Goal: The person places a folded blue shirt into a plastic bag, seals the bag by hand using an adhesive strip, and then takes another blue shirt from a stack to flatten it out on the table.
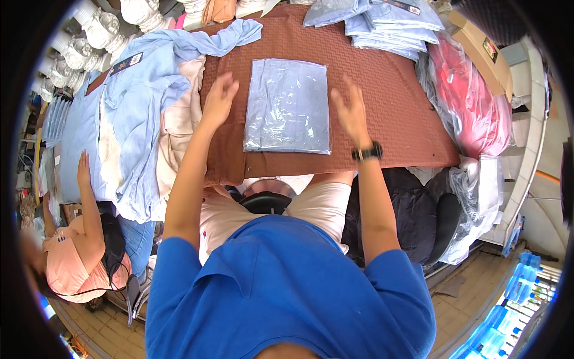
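A folded light-blue garment in a clear plastic bag lies flat on the brown table cover, straight in front of me. My left hand hovers just left of the bag, fingers apart and holding nothing. On the other side, my right hand is raised close to the bag's right edge, also empty, with its fingers stretched out. A dark watch is on the right wrist. Neither hand appears to touch the bag.
Loose light-blue shirts and beige cloth are heaped at the left. Bagged blue garments are stacked at the far right, near red garments in plastic and a cardboard box. Another person sits at the left.
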The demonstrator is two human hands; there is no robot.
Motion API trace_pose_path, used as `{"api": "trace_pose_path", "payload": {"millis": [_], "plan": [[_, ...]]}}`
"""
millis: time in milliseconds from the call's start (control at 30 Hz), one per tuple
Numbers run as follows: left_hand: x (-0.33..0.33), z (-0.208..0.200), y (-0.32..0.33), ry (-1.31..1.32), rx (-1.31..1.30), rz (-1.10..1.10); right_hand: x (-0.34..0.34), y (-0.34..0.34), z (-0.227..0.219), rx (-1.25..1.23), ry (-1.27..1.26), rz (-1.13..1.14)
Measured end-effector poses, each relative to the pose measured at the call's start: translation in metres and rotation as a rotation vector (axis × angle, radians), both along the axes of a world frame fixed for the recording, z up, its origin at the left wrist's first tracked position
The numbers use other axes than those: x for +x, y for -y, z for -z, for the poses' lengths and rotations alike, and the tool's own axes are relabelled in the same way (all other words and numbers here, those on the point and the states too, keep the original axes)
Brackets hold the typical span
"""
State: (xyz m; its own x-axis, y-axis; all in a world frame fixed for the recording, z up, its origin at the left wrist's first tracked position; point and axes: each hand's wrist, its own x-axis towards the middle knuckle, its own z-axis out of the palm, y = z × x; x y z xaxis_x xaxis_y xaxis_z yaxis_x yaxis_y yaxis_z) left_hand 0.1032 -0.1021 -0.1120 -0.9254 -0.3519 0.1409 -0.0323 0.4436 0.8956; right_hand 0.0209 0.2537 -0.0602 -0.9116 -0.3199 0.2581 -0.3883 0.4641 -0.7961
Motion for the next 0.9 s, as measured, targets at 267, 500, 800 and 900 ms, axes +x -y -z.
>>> {"api": "trace_pose_path", "payload": {"millis": [267, 500, 800, 900], "plan": [[0.098, -0.012, -0.07, 0.369, 0.014, 0.007, 0.138, 0.024, 0.009, 0.433, -0.318, -0.271], [0.096, -0.055, -0.091, 0.408, 0.616, 0.016, 0.132, 0.045, 0.02, 0.477, -0.408, -0.208], [0.064, -0.085, -0.062, -0.165, 0.807, -0.051, 0.037, 0.046, -0.147, 0.497, -0.382, -0.147], [0.048, -0.063, -0.067, -0.043, 0.661, -0.044, -0.017, 0.028, -0.191, 0.15, -0.143, -0.393]]}}
